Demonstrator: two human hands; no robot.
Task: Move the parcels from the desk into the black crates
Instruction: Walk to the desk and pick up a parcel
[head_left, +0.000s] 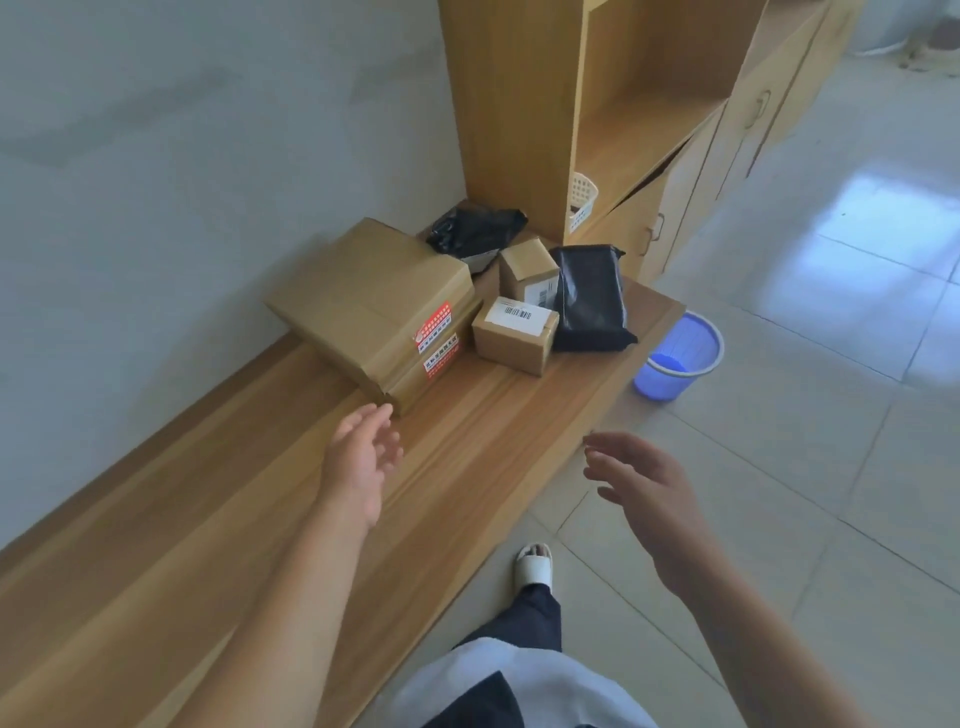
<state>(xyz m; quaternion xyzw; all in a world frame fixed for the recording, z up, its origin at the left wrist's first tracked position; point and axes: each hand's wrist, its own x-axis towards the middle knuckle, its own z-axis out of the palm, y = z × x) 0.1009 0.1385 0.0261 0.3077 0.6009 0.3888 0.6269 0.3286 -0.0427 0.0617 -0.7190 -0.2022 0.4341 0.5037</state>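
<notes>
Five parcels are on the wooden desk (208, 519) and no black crate is in view, so most of the job looks undone. Left hand (363, 462) and right hand (644, 483) reach forward with fingers spread, holding nothing; the large cardboard box (374, 306) lies just beyond the left fingertips, the small labelled box (514, 335) and the black poly bag (589, 299) farther off

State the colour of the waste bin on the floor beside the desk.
The waste bin is translucent blue-purple, seen in the head view.

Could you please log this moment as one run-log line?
phase: reaching | left hand: open, near big box | right hand: open, empty | parcels on desk | crates: unseen
</notes>
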